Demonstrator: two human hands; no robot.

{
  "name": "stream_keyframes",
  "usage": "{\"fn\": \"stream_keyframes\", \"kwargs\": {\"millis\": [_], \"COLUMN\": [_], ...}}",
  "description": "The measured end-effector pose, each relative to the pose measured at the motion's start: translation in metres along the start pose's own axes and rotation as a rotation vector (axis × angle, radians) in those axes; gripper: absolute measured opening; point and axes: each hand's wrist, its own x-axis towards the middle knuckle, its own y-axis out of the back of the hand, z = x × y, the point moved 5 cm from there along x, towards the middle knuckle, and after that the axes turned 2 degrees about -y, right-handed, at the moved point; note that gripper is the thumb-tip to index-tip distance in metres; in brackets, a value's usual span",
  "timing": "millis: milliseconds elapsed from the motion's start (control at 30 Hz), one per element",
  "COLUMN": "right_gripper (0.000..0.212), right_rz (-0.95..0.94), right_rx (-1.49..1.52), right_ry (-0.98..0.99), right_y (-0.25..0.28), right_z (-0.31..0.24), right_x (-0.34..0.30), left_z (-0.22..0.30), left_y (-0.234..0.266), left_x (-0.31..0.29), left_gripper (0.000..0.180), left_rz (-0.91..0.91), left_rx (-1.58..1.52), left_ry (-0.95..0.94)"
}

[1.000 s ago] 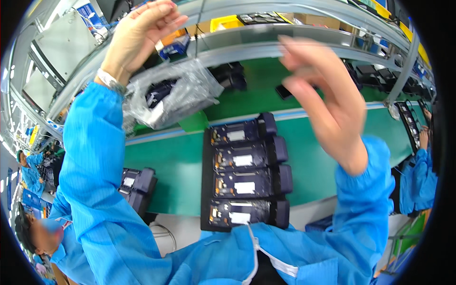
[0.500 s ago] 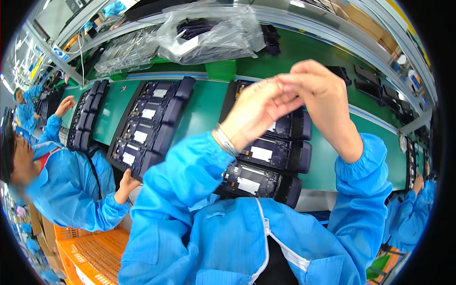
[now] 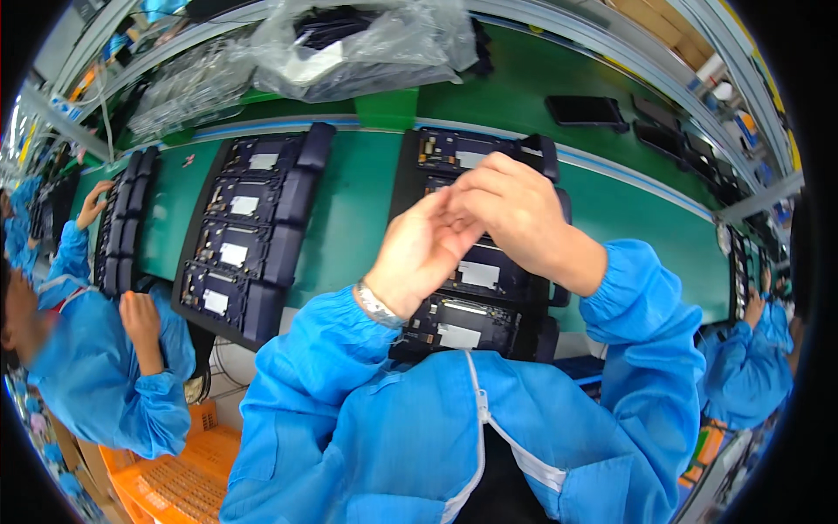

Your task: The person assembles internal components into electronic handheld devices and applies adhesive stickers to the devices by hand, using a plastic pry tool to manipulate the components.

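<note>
My left hand [image 3: 417,255] and my right hand [image 3: 517,217] meet fingertip to fingertip over a tray. Both are closed in a pinch, and whatever may lie between the fingers is too small or hidden to make out. Below them, a dark tray [image 3: 403,188] holds several black electronic device housings with exposed circuit boards and white rectangular patches. The nearest housing [image 3: 502,327] shows below my wrists, and the far one [image 3: 445,150] shows beyond my hands. My hands cover parts of the middle ones. A silvery band circles my left wrist.
A similar loaded tray [image 3: 194,253] lies to the left on the green conveyor [image 3: 349,188]. Clear plastic bags [image 3: 367,57] rest on the back shelf, with black device parts [image 3: 585,111] at right. Co-workers sit on both sides. An orange crate [image 3: 188,472] stands lower left.
My joined hands have come down and left, closer to the tray, still pinched together. The left co-worker's near hand has let go of the neighbouring tray and lifted away. The view has shifted slightly.
</note>
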Motion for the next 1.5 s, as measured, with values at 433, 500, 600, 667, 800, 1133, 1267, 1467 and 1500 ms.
{"fn": "stream_keyframes", "kwargs": {"millis": [433, 500, 600, 667, 800, 1133, 1267, 1467, 1500], "right_gripper": [0.023, 0.025, 0.027, 0.027, 0.03, 0.017, 0.014, 0.009, 0.009], "right_rz": [0.06, 0.071, 0.079, 0.088, 0.118, 0.202, 0.056, -0.039, -0.041], "right_rx": [0.968, 0.945, 0.833, 0.561, 0.164, 0.441, 0.092, -0.184, -0.182], "right_ry": [-1.031, -1.035, -1.02, -0.881, -0.55, -0.801, -0.458, -0.187, -0.188], "right_y": [-0.034, -0.031, -0.023, -0.015, -0.001, 0.011, 0.02, 0.019, 0.02], "right_z": [0.042, 0.042, 0.038, 0.036, 0.023, 0.031, 0.019, 0.015, 0.018], "right_x": [-0.052, -0.055, -0.055, -0.055, -0.05, -0.076, -0.066, -0.059, -0.059], "left_z": [-0.006, -0.009, -0.012, -0.016, -0.021, -0.034, -0.04, -0.042, -0.042], "left_y": [0.02, 0.019, 0.018, 0.022, 0.019, 0.019, 0.018, 0.011, 0.009], "left_x": [0.002, 0.002, 0.004, 0.008, 0.01, 0.009, 0.007, 0.01, 0.01], "left_gripper": [0.032, 0.032, 0.031, 0.027, 0.023, 0.021, 0.021, 0.021, 0.021], "left_rz": [0.072, 0.074, 0.075, 0.062, 0.071, 0.09, 0.066, 0.064, 0.069], "left_rx": [0.005, 0.056, 0.144, 0.199, 0.25, 0.273, 0.317, 0.398, 0.416], "left_ry": [0.129, 0.119, 0.105, 0.102, 0.092, 0.116, 0.112, 0.068, 0.057]}}
